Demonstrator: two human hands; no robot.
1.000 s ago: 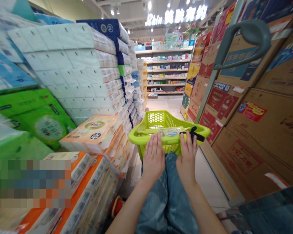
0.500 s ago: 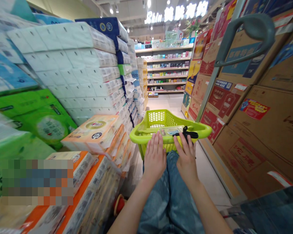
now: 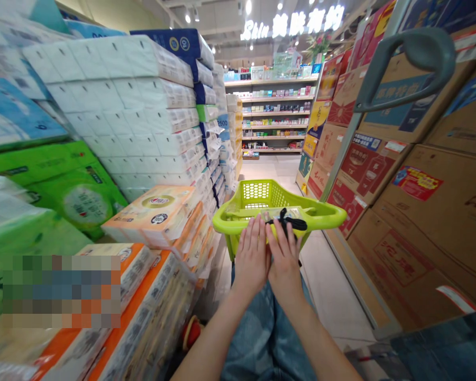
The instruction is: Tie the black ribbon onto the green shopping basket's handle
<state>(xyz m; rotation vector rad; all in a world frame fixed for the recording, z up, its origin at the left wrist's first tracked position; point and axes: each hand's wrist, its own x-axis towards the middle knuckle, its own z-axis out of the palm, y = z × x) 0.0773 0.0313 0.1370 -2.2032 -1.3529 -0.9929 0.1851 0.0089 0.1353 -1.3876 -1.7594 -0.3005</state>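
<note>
A lime-green shopping basket point(image 3: 222, 226) stands just in front of my knees, its near rim facing me. My left hand point(image 3: 254, 259) rests at this rim, fingers straight and side by side, holding nothing visible. Close against it is my right hand point(image 3: 284, 262), whose fingertips meet a bundled black cord point(image 3: 295, 222); its thumb and palm are hidden. The cord lies over the rim, and a short dark end shows below the hand. Behind the fingertips, a clear package point(image 3: 289, 212) with a label is partly covered by the cord.
White tissue packs point(image 3: 103, 58) are stacked high on the left, with orange packs point(image 3: 154, 206) lower down. Cardboard cartons point(image 3: 404, 211) line the right. A grey handle on a pole point(image 3: 410, 69) rises there. Stocked shelves point(image 3: 275, 114) stand at the aisle's far end.
My right hand has moved left against my left hand, and the black cord has shifted left with it. My left hand stays at the basket's rim.
</note>
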